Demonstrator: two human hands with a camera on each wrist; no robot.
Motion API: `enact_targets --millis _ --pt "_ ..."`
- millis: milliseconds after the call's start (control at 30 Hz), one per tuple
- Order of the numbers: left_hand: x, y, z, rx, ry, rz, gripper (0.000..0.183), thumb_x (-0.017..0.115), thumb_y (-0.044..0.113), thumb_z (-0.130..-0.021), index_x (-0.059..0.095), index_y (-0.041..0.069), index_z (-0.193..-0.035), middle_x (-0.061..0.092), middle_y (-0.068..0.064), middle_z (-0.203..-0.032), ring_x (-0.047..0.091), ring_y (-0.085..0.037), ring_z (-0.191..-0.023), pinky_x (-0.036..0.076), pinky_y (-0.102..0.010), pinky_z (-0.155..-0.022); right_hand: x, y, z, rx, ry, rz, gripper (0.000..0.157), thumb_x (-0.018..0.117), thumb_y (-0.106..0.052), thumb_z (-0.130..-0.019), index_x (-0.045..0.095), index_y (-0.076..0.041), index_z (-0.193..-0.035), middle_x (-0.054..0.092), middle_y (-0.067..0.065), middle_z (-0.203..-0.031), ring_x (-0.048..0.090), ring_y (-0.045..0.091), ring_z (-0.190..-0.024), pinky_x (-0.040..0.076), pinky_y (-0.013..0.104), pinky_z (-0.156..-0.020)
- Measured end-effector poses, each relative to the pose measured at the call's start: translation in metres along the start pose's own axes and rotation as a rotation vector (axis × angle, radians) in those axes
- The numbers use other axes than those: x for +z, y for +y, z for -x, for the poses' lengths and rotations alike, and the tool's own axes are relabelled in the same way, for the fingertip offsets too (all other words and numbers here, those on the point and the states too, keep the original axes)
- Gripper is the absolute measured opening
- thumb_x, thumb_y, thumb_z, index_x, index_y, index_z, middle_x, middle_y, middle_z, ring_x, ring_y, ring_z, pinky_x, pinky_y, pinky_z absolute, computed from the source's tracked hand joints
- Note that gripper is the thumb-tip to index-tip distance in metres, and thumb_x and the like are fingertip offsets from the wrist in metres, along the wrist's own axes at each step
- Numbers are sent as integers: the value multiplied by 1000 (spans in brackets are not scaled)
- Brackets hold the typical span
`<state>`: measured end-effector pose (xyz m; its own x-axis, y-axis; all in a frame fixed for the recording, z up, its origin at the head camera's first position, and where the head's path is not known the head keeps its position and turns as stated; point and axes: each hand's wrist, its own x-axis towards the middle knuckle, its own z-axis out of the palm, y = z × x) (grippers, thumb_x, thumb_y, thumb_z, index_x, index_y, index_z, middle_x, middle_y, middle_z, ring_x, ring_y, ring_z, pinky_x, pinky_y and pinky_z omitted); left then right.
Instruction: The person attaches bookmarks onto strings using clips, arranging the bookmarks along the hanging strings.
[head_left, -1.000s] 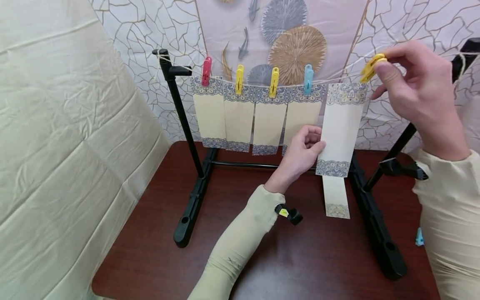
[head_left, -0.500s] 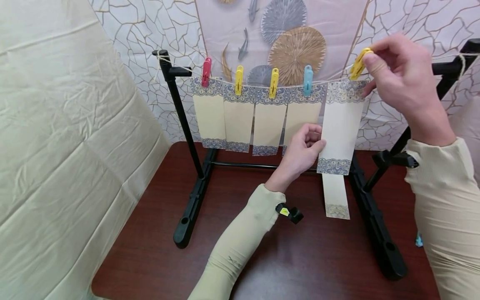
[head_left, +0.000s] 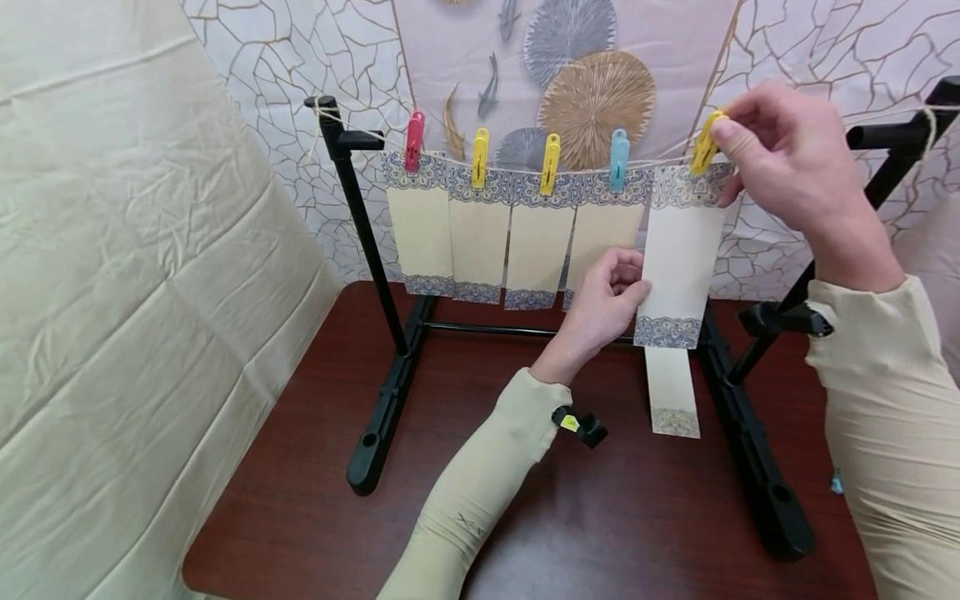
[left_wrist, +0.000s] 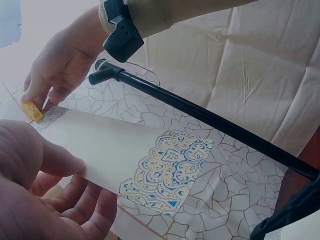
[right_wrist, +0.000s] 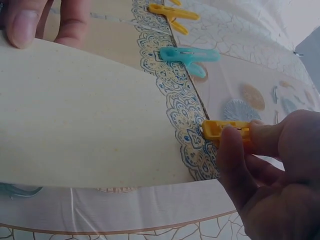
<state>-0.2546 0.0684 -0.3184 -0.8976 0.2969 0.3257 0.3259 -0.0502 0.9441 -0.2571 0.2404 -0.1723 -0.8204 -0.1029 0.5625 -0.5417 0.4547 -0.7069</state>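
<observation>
My right hand (head_left: 802, 175) pinches a yellow clothespin (head_left: 705, 143) at the patterned top edge of a white paper card (head_left: 682, 258), right at the string. In the right wrist view the tip of this clothespin (right_wrist: 212, 129) overlaps the card's lace-patterned border (right_wrist: 185, 125). Lower down, my left hand (head_left: 600, 304) pinches the card's left edge between thumb and fingers, as the left wrist view also shows. To its left, several similar cards (head_left: 476, 233) hang from the string by a red clothespin (head_left: 414, 142), two yellow ones and a light blue one (head_left: 618, 160).
The string (head_left: 667, 161) runs between the uprights of a black stand (head_left: 360, 208) on a dark red-brown table (head_left: 300, 467). A narrow card strip (head_left: 672, 392) shows below the held card. A small blue clothespin (head_left: 836, 482) lies at the table's right side, partly behind the sleeve.
My right hand has moved left with the yellow clothespin and brought it down onto the card's top edge. The card's lower edge has shifted slightly up; my left hand has stayed in place.
</observation>
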Motion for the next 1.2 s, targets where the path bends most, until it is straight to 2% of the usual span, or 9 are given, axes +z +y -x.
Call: enact_targets --millis 233,400,533,700,800,933,1067,1200 --pt "1 2 -3 14 1 -12 24 58 -2 -94 56 -3 -118 65 -23 -105 53 -1 -76 44 -12 -68 -3 -1 1 42 -49 67 5 61 -16 -97 63 -20 -97 65 -13 -79 58 7 -44 46 17 -45" --pt "2 2 -3 -2 15 -28 24 59 -1 -94 57 -1 -118 66 -19 -104 54 -1 -76 45 -12 -68 -3 -4 -1 107 -97 106 6 62 -21 -96 59 -21 -101 65 -17 -80 60 9 -45 48 19 -48" --pt "2 0 -3 -8 31 -36 24 60 0 -94 58 0 -118 66 -17 -104 54 -1 -78 45 -12 -69 -2 -4 -1 137 -112 79 20 63 -23 -96 60 -12 -113 66 -18 -86 63 9 -49 51 19 -51" --pt "3 -4 -1 -10 39 -32 24 60 -1 -94 58 -1 -118 66 -17 -103 53 1 -79 44 -11 -71 2 -3 -1 119 -104 35 34 62 -21 -96 59 -4 -125 66 -14 -97 67 5 -59 54 20 -54" --pt "3 -6 0 -7 40 -23 24 60 0 -94 58 -2 -118 65 -18 -105 53 1 -81 44 -11 -72 3 -4 1 108 -98 36 32 61 -21 -96 60 -6 -125 65 -7 -104 67 4 -65 54 20 -55" --pt "2 -8 1 -9 37 -13 25 60 1 -94 58 -2 -119 65 -19 -108 53 1 -83 45 -11 -74 3 -5 4 91 -81 35 30 61 -22 -97 61 -7 -122 65 -5 -104 67 6 -63 54 19 -55" --pt "1 -12 3 -20 30 -16 26 61 3 -94 59 -1 -119 65 -18 -107 54 0 -81 45 -12 -73 -1 -8 8 68 -44 26 23 62 -20 -96 64 -9 -116 68 -8 -99 67 5 -61 53 16 -57" --pt "0 -17 5 -33 15 -8 25 61 5 -95 59 0 -119 65 -18 -107 54 1 -80 45 -12 -74 -4 -9 14 37 23 64 19 62 -17 -94 67 -15 -112 67 -13 -99 66 0 -60 49 12 -57"
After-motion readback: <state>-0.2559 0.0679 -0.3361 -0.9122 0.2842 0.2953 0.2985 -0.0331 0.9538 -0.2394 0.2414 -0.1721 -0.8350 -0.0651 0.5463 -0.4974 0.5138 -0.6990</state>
